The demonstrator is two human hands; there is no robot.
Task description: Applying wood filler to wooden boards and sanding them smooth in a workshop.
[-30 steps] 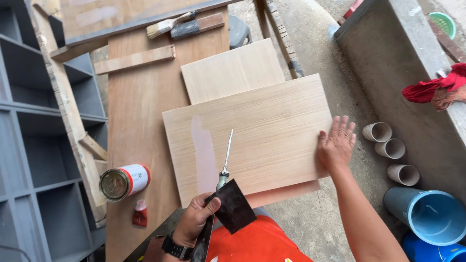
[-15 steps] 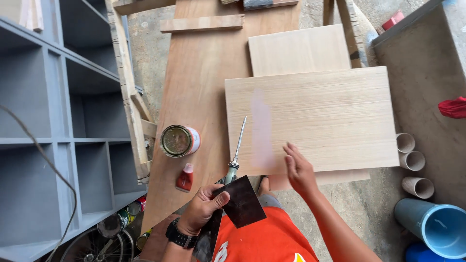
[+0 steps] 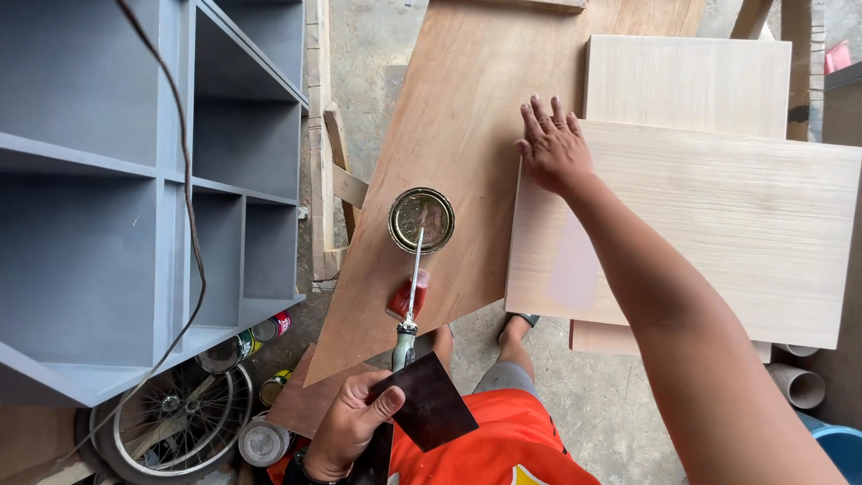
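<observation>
Plywood bench (image 3: 467, 117) over concrete floor, grey shelving (image 3: 135, 180) alongside. Left hand (image 3: 355, 422) grips a scraper (image 3: 413, 287) and dark card (image 3: 431, 404), tip in the open can (image 3: 421, 219); right hand (image 3: 552, 144) lies flat on the pale board (image 3: 718, 224).

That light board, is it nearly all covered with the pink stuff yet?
Not nearly. Done: only one faint pinkish patch shows on the board, near its left end. In hand: the left hand holds a thin blade and a dark scraper, the blade tip at the open can; the right hand presses the board's corner. Left: the rest is bare wood.
</observation>
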